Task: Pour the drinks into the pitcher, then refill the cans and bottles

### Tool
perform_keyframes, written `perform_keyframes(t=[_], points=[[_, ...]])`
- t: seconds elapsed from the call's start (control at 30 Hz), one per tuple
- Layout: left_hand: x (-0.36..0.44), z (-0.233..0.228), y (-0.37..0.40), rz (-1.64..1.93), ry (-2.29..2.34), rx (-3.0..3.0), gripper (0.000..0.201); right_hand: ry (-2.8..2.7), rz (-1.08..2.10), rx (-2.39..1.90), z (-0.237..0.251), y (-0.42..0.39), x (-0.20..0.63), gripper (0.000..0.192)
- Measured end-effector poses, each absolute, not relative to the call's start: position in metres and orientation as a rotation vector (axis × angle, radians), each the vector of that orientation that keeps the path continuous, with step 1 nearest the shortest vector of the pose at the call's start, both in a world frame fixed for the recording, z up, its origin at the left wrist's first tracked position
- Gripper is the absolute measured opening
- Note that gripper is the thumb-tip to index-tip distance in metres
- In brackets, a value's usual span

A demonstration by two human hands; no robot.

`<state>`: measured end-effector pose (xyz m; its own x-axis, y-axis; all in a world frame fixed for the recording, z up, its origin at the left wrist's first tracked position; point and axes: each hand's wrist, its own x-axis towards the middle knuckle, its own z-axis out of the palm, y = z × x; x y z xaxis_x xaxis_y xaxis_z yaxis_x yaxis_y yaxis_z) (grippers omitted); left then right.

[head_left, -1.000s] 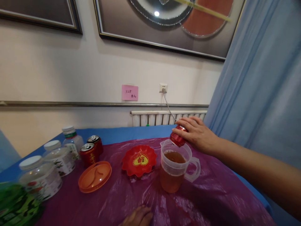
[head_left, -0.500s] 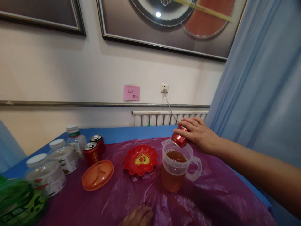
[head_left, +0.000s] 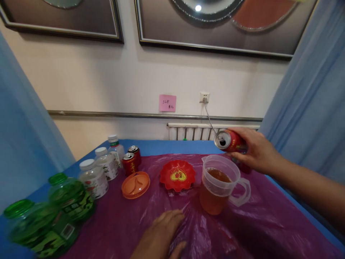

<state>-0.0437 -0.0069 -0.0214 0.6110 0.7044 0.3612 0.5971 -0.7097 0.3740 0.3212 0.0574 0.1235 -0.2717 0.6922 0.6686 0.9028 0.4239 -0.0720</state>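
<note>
The right hand [head_left: 258, 151] held a red drink can [head_left: 229, 140] in a closed grip, fingers wrapped round its body. The can lay tipped on its side, its open top facing the camera, just above the far rim of a clear plastic jug [head_left: 219, 185], at about one o'clock from it. The jug stood on the purple plastic sheet [head_left: 269, 230] covering the desk, partly filled with amber liquid, its handle pointing to three o'clock. The left hand [head_left: 159, 239] rested flat on the sheet at seven o'clock from the jug, fingers loosely spread, grasping nothing. A red scalloped dish [head_left: 178, 175] sat at nine o'clock from the jug, and an orange lid [head_left: 135, 184] lay farther left. Two more red cans [head_left: 132, 160] stood beyond the lid, near several capped bottles [head_left: 94, 178].
</note>
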Motion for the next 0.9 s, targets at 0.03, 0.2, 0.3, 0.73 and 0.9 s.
perform_keyframes(t=[0.03, 0.2, 0.3, 0.73, 0.9], points=[[-0.044, -0.016, -0.008, 0.800, 1.101, 2.569, 0.056, -1.973, -0.332, -1.310, 0.124, 0.047, 0.307, 0.061], [-0.042, 0.006, -0.022, 1.136, 1.162, 2.028, 0.065, -1.826, 0.429, -1.185, 0.081, -0.002, 0.214, 0.067], [-0.043, 0.009, -0.029, 1.258, 1.156, 1.780, 0.084, -1.817, 0.798, -1.145, 0.039, -0.011, 0.163, 0.068], [-0.141, 0.021, 0.044, 1.302, 2.135, 1.818, 0.067, -2.466, 0.638, -1.128, -0.026, 0.063, 0.062, 0.058], [-0.163, 0.017, 0.102, 1.176, 2.396, 1.832, 0.059, -2.649, 0.483, -1.183, -0.040, 0.090, 0.022, 0.035]])
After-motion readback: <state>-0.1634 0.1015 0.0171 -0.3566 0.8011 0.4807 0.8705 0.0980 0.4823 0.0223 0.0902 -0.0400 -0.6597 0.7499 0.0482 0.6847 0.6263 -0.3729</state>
